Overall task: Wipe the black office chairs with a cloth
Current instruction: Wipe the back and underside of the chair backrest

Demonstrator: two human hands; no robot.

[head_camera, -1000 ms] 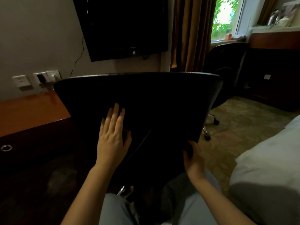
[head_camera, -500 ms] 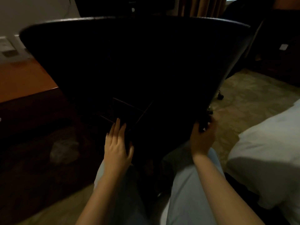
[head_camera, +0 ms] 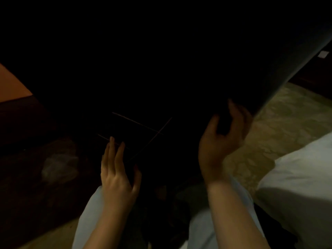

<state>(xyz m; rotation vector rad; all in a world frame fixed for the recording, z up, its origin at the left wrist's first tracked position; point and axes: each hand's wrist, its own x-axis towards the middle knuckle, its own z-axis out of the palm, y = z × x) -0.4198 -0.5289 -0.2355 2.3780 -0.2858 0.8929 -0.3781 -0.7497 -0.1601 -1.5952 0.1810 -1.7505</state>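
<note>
Looming right in front of the seated person, the chair (head_camera: 161, 60) filled most of the view. Its black back was so dark that only a few thin pale seams (head_camera: 140, 126) showed low down.

The left hand (head_camera: 116, 175) lay at the lower part of that back. Its fingers were straight and close together, its thumb was apart, and it held nothing. I could not tell whether it pressed on the surface or was only just beside it. The right hand (head_camera: 221, 141) was up at the chair's lower right edge with its fingers curled, and in that gloom I could not tell whether they closed on anything.

I could make out no cloth anywhere. I judged the step in hand to be steadying or turning the chair rather than wiping it. The next move would call for a cloth in one hand while the other braced the back, since a chair like that would probably roll or swivel under a push.

Below were the person's pale-clad knees (head_camera: 89, 212). A white bed (head_camera: 301, 186) stood to the right on patterned floor (head_camera: 283, 119), and a corner of the table (head_camera: 10, 85) showed on the left.
</note>
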